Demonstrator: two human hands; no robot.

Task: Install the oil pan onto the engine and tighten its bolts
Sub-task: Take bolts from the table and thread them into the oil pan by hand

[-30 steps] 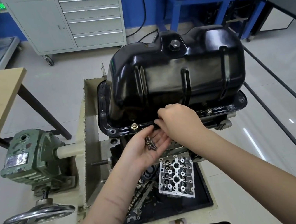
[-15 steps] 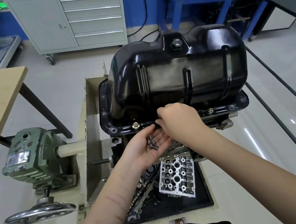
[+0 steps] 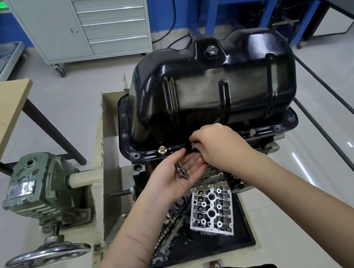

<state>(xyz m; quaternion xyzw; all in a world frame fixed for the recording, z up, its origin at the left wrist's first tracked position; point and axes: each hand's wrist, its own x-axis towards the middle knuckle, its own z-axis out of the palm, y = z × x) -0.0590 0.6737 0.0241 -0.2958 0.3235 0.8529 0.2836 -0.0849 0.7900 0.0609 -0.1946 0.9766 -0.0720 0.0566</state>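
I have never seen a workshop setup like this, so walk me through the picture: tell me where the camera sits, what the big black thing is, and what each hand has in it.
The camera is worn on the person's head, looking down at their own hands. The big black shell is the oil pan, sitting on an engine that is mounted on a stand. Its flat rim has bolt holes; a brass-coloured bolt already sits in one. The left hand is held palm up with a few spare bolts lying in it. The right hand pinches a single bolt at the rim, apparently starting it into a hole. The green gearbox and handwheel on the left probably turn the stand.
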